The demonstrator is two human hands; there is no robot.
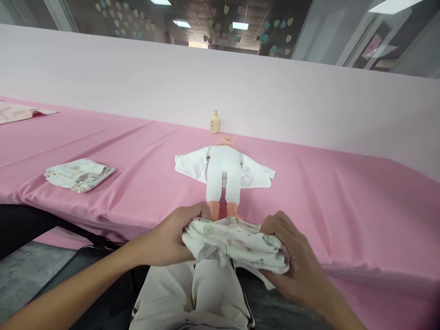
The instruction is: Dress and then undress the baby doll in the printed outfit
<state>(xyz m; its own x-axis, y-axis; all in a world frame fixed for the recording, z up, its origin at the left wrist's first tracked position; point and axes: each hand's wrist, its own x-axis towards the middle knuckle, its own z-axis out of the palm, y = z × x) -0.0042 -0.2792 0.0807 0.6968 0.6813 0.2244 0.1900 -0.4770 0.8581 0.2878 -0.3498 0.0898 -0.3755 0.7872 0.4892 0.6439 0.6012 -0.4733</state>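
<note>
Between my two hands, just past the table's near edge, is a bunched white baby garment [237, 243] printed with small green and pink figures. My left hand [182, 236] grips its left end, the thumb on top. The right end is held in my right hand [292, 256], fingers curled over it. A loose flap of the cloth hangs below. Right beyond the garment lies a baby doll [223, 172] on its back, dressed in white, feet toward me. Under it a white top [256, 172] is spread with its sleeves out to both sides.
A pink cloth covers the table [343, 201], which meets a white wall. A pump bottle [215, 123] stands behind the doll's head. Folded printed cloth [79, 175] lies to the left, and a pale pink cloth [20, 112] farther off. A black chair [44, 224] is at the lower left.
</note>
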